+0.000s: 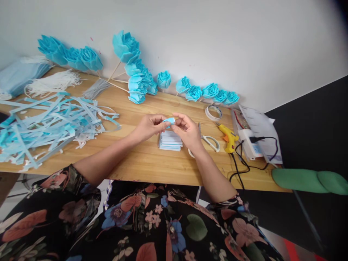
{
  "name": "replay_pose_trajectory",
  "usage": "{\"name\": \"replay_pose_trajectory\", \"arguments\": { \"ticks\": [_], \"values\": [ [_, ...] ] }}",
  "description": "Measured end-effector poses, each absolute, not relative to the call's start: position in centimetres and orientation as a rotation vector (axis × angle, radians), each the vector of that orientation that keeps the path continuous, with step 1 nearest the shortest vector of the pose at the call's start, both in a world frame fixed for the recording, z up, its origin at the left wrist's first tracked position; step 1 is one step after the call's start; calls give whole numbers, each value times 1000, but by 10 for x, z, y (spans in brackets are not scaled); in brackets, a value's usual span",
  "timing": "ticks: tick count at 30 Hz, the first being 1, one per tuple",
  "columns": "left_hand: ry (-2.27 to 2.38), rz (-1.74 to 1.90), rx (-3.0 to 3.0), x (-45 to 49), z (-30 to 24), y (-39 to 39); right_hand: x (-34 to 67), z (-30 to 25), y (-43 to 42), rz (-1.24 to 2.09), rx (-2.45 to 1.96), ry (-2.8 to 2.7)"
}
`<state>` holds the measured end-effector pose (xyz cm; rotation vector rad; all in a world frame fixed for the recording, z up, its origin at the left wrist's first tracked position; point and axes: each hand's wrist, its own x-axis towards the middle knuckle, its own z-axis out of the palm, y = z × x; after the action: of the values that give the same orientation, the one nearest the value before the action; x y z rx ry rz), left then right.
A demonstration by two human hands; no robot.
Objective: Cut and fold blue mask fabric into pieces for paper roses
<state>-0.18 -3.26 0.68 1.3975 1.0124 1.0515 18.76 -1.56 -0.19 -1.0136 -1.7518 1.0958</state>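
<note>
Between my two hands is a small folded piece of light-blue mask fabric (170, 121). My left hand (152, 126) pinches its left end with thumb and fingers. On the other side my right hand (187, 129) grips the lower right edge, thumb against the fabric. Just beneath lies a stack of pale blue-white fabric pieces (170, 142) on the wooden table (136, 159). Scissors (211, 143) with white handles rest beside my right wrist, which partly covers them.
Blue fabric flowers (137, 81) on sticks lean along the wall. Cut strips (49, 127), white ear loops (54, 82), grey wires (95, 88) and face masks (23, 76) lie left. Right are a tape roll (213, 112), yellow glue gun (228, 137) and power strip (250, 144) with cords.
</note>
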Motion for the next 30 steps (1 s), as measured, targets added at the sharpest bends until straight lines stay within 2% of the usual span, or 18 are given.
{"name": "replay_pose_trajectory", "arguments": {
  "ticks": [14,30],
  "values": [
    [1032,1070,1482,-2,5,-31,188,0,-17,1119,-992,-1775],
    [1063,1005,1489,-1,5,-34,189,9,-17,992,-1110,-1765]
  ]
}}
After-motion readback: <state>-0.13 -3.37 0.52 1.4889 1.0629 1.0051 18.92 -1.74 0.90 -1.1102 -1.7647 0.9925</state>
